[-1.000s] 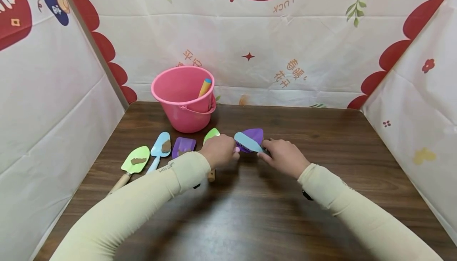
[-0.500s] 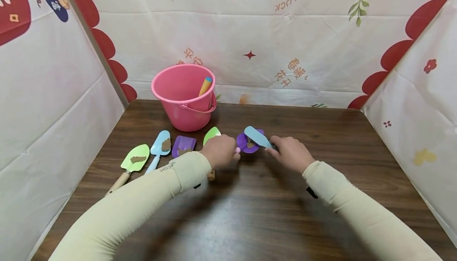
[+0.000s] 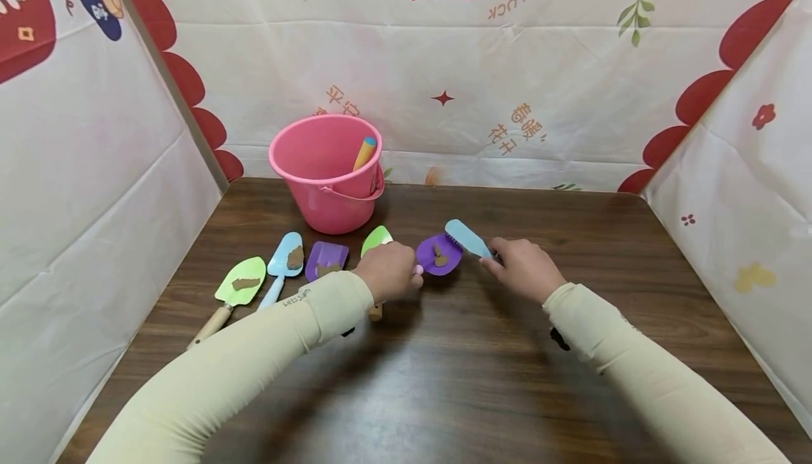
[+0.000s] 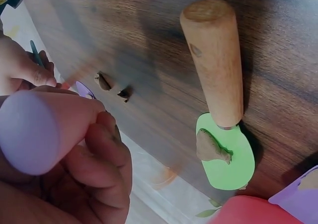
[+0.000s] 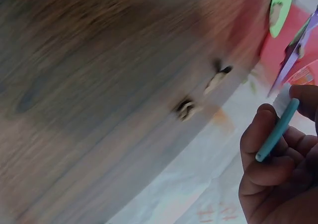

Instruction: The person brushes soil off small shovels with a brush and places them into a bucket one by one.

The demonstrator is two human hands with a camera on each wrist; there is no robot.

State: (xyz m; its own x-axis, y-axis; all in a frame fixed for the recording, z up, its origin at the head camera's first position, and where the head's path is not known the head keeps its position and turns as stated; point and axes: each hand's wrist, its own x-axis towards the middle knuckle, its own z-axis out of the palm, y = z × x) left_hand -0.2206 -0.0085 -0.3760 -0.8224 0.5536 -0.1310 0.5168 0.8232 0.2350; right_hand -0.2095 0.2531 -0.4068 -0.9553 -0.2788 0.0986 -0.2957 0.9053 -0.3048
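My left hand (image 3: pixel 388 271) grips the pink-to-lilac handle (image 4: pixel 74 127) of a small purple shovel (image 3: pixel 426 258). Brown clay-like bits (image 3: pixel 439 258) lie on its blade. The fingers of my right hand (image 3: pixel 528 270) pinch the handle of a light-blue brush (image 3: pixel 468 238); its dark bristles are at the blade's right edge, and I cannot tell whether they touch. The right wrist view shows the brush handle (image 5: pixel 277 130) edge-on between thumb and fingers. Two brown pieces (image 4: pixel 103 81) appear on the wood in both wrist views.
Left of my hands lie a green shovel (image 3: pixel 244 270), a blue shovel (image 3: pixel 285 256) and a purple scoop (image 3: pixel 330 254), each bearing brown material. A wooden-handled green shovel (image 4: pixel 243 164) lies beside my left hand. Behind stands a pink bucket (image 3: pixel 336 206) containing a yellow-and-blue stick (image 3: pixel 364 155).
My right hand has drawn the brush to the right, from over the purple blade to its edge. The brown bits on the blade now show. My left hand has barely moved.
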